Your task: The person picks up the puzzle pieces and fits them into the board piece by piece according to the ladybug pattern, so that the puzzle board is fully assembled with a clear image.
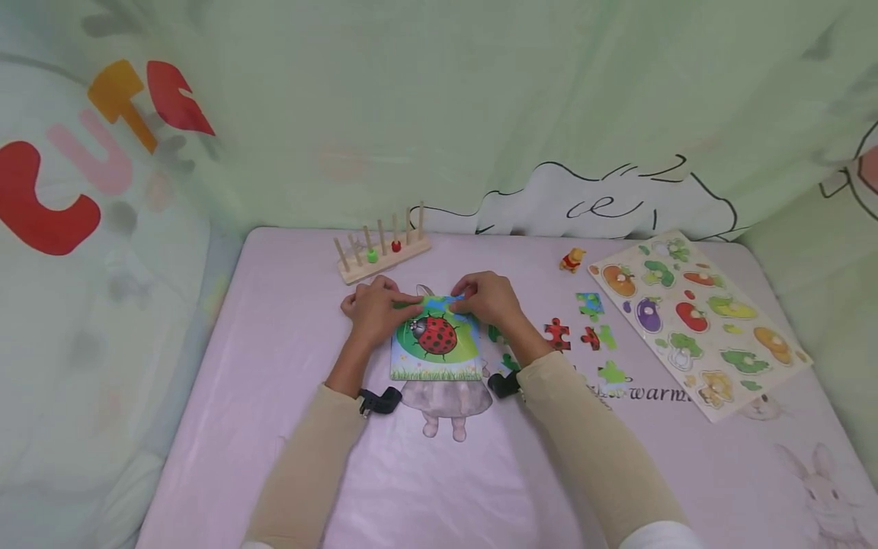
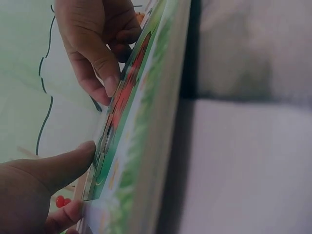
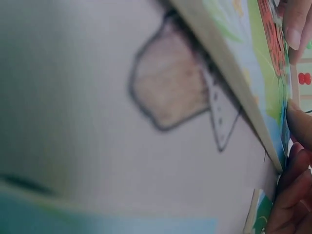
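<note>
A square ladybug jigsaw puzzle (image 1: 437, 345) lies in front of me, its grass border towards me. My left hand (image 1: 377, 309) grips its far left edge; in the left wrist view the left thumb (image 2: 73, 163) lies along the top face with a finger at the edge below. My right hand (image 1: 490, 300) is at the far right edge. Its thumb (image 3: 298, 124) lies against the face, and its other fingers curl beside the edge in the right wrist view. Both thumbs sit by blue-green pieces (image 1: 435, 304) at the far side.
Loose puzzle pieces (image 1: 557, 334) lie to the right, some partly behind my right forearm. A wooden peg rack (image 1: 384, 259) with green and red beads stands at the back. Further right are a small bear figure (image 1: 572, 260) and a vegetable puzzle board (image 1: 700, 324).
</note>
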Action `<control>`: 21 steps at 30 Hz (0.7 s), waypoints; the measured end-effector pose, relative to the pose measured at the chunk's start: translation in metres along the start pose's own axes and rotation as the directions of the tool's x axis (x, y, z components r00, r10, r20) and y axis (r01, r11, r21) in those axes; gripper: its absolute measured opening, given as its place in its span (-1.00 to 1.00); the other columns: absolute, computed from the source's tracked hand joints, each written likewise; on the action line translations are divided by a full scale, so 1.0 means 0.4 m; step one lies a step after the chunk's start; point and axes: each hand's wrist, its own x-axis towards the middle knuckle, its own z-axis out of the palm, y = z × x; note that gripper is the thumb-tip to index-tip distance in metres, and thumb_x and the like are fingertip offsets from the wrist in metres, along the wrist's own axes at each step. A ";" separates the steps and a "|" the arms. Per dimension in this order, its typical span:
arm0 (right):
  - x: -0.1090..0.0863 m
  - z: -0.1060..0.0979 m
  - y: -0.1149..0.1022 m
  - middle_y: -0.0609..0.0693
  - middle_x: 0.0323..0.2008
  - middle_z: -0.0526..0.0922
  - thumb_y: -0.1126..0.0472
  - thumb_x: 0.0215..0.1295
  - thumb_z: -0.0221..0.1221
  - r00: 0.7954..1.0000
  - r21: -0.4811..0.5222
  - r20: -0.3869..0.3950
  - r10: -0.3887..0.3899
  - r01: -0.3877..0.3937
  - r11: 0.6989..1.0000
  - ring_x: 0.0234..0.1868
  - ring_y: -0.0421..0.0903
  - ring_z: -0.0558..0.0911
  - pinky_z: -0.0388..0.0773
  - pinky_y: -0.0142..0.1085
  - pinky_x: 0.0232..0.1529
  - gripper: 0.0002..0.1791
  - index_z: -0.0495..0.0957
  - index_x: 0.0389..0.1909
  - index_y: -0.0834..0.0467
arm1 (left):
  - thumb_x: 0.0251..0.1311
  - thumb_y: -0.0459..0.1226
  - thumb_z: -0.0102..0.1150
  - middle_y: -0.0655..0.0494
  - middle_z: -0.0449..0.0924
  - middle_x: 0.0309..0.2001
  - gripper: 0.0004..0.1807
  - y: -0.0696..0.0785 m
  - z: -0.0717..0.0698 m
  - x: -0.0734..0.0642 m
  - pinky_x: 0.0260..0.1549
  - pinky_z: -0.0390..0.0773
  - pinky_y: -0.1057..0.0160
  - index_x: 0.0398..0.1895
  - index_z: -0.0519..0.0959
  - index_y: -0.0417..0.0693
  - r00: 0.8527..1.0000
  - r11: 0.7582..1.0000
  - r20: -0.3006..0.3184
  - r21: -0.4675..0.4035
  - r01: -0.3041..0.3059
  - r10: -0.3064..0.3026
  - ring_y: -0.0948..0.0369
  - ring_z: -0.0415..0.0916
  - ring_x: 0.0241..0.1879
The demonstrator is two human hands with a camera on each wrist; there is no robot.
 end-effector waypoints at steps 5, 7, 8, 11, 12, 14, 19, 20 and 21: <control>0.002 -0.006 0.007 -0.05 -0.36 0.54 0.02 0.21 0.45 1.000 0.016 0.021 -0.008 0.008 1.000 -0.25 -0.04 0.46 0.33 -0.25 -0.25 -0.75 0.76 -0.15 0.03 | 0.21 0.08 0.40 0.12 0.46 -0.09 -0.73 0.002 0.002 0.002 0.22 -0.06 -0.37 -0.05 0.78 0.37 1.000 1.000 -0.006 0.008 0.007 -0.007 -0.08 0.31 0.02; 0.003 -0.010 0.011 -0.04 -0.33 0.55 0.01 0.22 0.44 0.999 0.040 0.041 -0.014 0.013 0.999 -0.22 -0.04 0.46 0.34 -0.25 -0.23 -0.72 0.77 -0.11 0.02 | 0.21 0.08 0.40 0.12 0.46 -0.10 -0.74 0.001 0.003 0.003 0.23 -0.07 -0.38 -0.05 0.78 0.37 1.000 1.000 -0.005 0.007 0.003 -0.003 -0.08 0.31 0.03; 0.003 -0.012 0.013 -0.03 -0.31 0.56 0.02 0.22 0.45 0.998 0.058 0.054 -0.017 0.014 0.998 -0.21 -0.04 0.47 0.35 -0.25 -0.22 -0.71 0.77 -0.09 0.02 | 0.21 0.08 0.40 0.13 0.46 -0.10 -0.74 0.001 0.004 0.003 0.23 -0.08 -0.38 -0.05 0.78 0.38 1.000 1.000 -0.005 0.006 0.002 -0.002 -0.08 0.31 0.03; 0.004 -0.015 0.016 -0.01 -0.28 0.65 0.07 0.20 0.46 0.995 0.090 0.092 -0.029 0.021 0.996 -0.17 -0.03 0.51 0.39 -0.25 -0.19 -0.71 0.79 -0.05 -0.01 | 0.21 0.07 0.40 0.12 0.45 -0.10 -0.74 -0.002 0.006 0.004 0.24 -0.11 -0.39 -0.05 0.78 0.37 1.000 1.000 -0.006 -0.003 -0.004 0.004 -0.07 0.31 0.03; 0.005 -0.015 0.016 0.00 -0.25 0.70 0.09 0.19 0.46 0.994 0.093 0.101 -0.034 0.025 0.995 -0.14 -0.03 0.55 0.42 -0.24 -0.16 -0.71 0.80 -0.05 -0.02 | 0.22 0.07 0.39 0.13 0.45 -0.10 -0.74 -0.003 0.007 0.004 0.25 -0.11 -0.38 -0.04 0.78 0.38 1.000 1.000 -0.006 -0.002 -0.006 0.006 -0.07 0.30 0.03; 0.004 -0.014 0.016 0.01 -0.19 0.78 0.12 0.18 0.46 0.993 0.089 0.111 -0.046 0.036 0.995 -0.06 -0.01 0.61 0.48 -0.21 -0.08 -0.74 0.81 -0.09 -0.02 | 0.23 0.08 0.38 0.12 0.44 -0.11 -0.74 -0.006 0.007 0.003 0.25 -0.13 -0.39 -0.03 0.77 0.38 1.000 1.000 -0.005 -0.001 -0.013 0.013 -0.07 0.29 0.02; 0.005 -0.010 0.013 0.01 -0.01 0.79 0.14 0.18 0.46 0.992 0.055 0.105 -0.066 0.060 0.997 0.17 0.04 0.62 0.51 -0.05 0.20 -0.81 0.84 -0.17 -0.04 | 0.23 0.12 0.37 0.14 0.42 -0.09 -0.70 -0.017 0.010 0.000 0.25 -0.16 -0.38 0.01 0.75 0.44 0.998 0.998 0.011 0.018 -0.057 0.057 -0.07 0.27 0.03; 0.006 -0.009 0.014 0.01 0.01 0.78 0.14 0.18 0.46 0.992 0.054 0.106 -0.063 0.057 0.997 0.18 0.04 0.61 0.50 -0.03 0.22 -0.82 0.84 -0.17 -0.04 | 0.21 0.14 0.37 0.15 0.42 -0.08 -0.69 -0.018 0.010 -0.001 0.25 -0.16 -0.38 0.01 0.75 0.46 0.998 0.997 0.017 0.022 -0.067 0.067 -0.07 0.27 0.03; 0.007 -0.008 0.015 0.02 0.02 0.78 0.14 0.18 0.46 0.992 0.055 0.110 -0.058 0.053 0.997 0.19 0.04 0.60 0.49 -0.02 0.24 -0.82 0.84 -0.17 -0.05 | 0.20 0.14 0.38 0.15 0.42 -0.07 -0.69 -0.019 0.010 -0.002 0.25 -0.17 -0.38 0.01 0.75 0.47 0.997 0.997 0.022 0.025 -0.077 0.076 -0.07 0.26 0.04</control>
